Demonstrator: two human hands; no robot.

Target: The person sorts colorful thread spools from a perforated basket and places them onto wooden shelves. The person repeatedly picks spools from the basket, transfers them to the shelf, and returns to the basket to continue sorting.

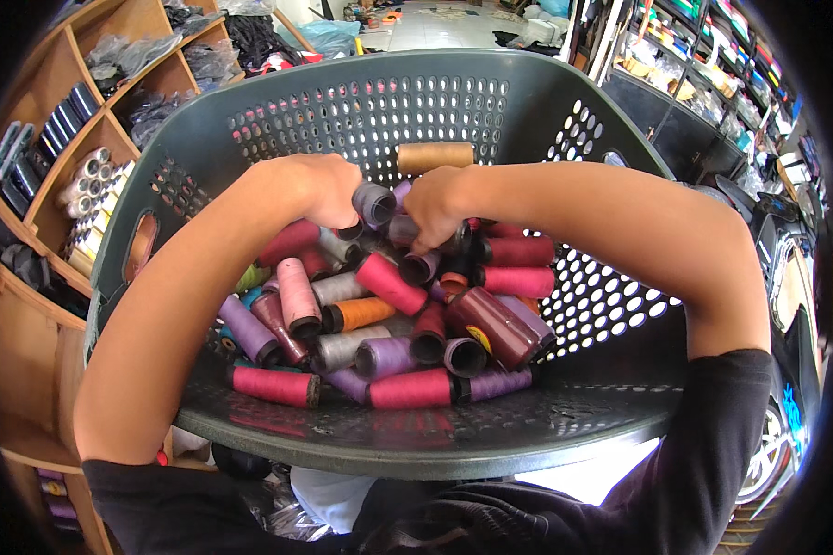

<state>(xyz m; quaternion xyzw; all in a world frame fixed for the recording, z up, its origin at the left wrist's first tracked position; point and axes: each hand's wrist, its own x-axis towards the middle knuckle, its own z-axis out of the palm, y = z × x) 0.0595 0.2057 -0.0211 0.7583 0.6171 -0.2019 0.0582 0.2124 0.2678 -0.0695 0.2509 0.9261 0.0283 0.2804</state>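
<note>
A large dark green plastic basket (416, 453) holds many cone-shaped spools of thread in pink, purple, grey, orange and maroon. At the far middle of the pile, my left hand (319, 190) is closed, with a grey thread spool (374, 202) at its fingers. Just right of it, my right hand (437, 205) reaches down with its fingers bent round a greyish-mauve thread spool (402, 229). Behind that hand a tan thread spool (433, 155) lies on its side. Nearer me lie a crimson spool (391, 283), an orange spool (354, 314) and a large maroon spool (492, 326).
Wooden shelves (42, 213) with spools and plastic bags stand at the left. Crowded dark shelving (685, 120) is at the right, with part of a motorbike (777, 416) below it. A pale tiled floor (435, 30) shows beyond the basket.
</note>
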